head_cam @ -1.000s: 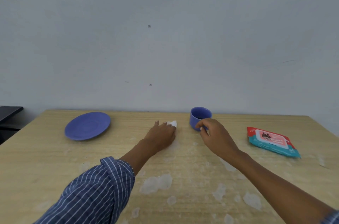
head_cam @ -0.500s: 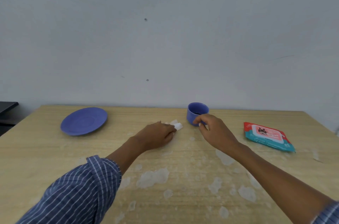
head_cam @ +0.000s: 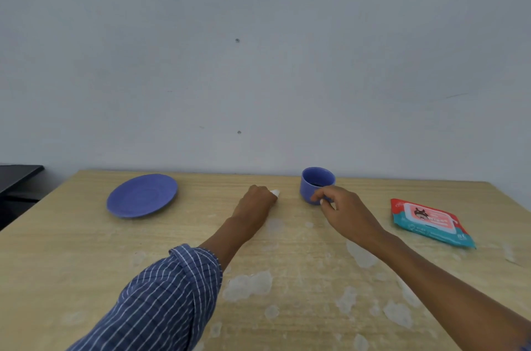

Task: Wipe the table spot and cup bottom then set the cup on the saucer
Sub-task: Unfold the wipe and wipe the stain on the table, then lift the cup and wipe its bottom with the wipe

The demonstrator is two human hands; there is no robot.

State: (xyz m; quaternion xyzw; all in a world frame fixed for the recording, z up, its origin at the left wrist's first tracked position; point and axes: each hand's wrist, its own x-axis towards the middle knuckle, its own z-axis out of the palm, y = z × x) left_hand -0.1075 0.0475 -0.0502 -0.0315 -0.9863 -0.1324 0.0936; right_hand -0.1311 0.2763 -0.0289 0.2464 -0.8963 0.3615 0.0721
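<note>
A blue cup [head_cam: 316, 182] stands upright near the table's far edge, with dark liquid inside. My right hand [head_cam: 343, 208] is at its front, fingers pinched on the handle. Left of the cup, my left hand [head_cam: 257, 202] presses a white wipe [head_cam: 275, 192] flat on the wooden table [head_cam: 86, 250]; only a corner of the wipe shows past the knuckles. A blue saucer [head_cam: 142, 195] lies at the far left, apart from both hands.
A teal and red pack of wet wipes [head_cam: 429, 221] lies at the right. Pale worn patches mark the tabletop in front. A dark piece of furniture [head_cam: 17, 178] stands beyond the left edge. A plain wall rises behind the table.
My left hand with the wipe has slid back and forth a little on the table beside the cup. My right hand stays on the cup's handle, and the cup has not left the table.
</note>
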